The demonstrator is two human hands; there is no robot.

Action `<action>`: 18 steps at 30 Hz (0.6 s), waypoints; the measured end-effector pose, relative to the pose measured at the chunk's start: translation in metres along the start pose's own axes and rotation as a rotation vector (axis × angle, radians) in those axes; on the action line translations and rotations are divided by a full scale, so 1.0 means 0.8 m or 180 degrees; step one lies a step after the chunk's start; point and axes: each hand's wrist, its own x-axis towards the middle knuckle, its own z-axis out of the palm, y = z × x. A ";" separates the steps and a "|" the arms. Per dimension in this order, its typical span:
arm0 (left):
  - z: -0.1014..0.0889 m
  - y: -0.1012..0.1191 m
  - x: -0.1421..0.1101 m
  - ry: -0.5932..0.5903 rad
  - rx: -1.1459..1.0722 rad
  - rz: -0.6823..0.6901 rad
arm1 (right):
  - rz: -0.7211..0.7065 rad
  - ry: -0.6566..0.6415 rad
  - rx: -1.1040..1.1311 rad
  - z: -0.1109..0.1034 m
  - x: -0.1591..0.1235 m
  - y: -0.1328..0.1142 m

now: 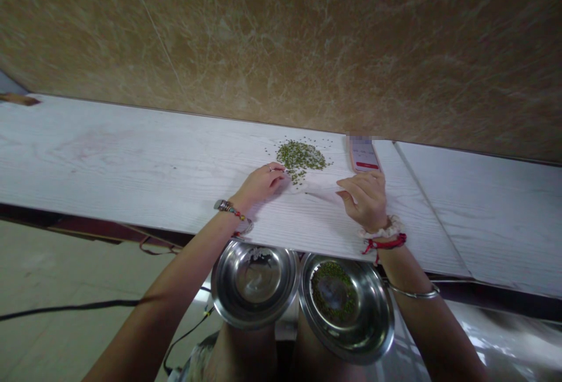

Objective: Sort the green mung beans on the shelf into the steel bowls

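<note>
Head view, over my legs: left steel bowl with white grains, right steel bowl with green mung beans.
My right hand: loosely curled, thumb just apart from forefinger, nothing seen between.
My left hand: fingers bent close; whether pinching a bean, I cannot tell.
Mung-bean pile: on the white tabletop, beside my left fingertips, pale bits mixed in.
Step, I judge: picking it over; the next move calls for a light pinch.
</note>
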 end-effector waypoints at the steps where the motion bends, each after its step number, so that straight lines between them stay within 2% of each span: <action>1: 0.000 0.000 0.000 0.0004 -0.0009 -0.0001 | -0.0018 0.0012 0.0019 -0.001 0.000 0.000; 11: -0.002 0.006 -0.001 0.0002 -0.0117 0.0191 | -0.0119 -0.0217 0.0071 -0.003 -0.002 -0.001; 18: -0.009 0.025 -0.005 -0.0221 -0.0127 0.0699 | -0.0046 -0.0308 0.0279 -0.034 -0.004 -0.017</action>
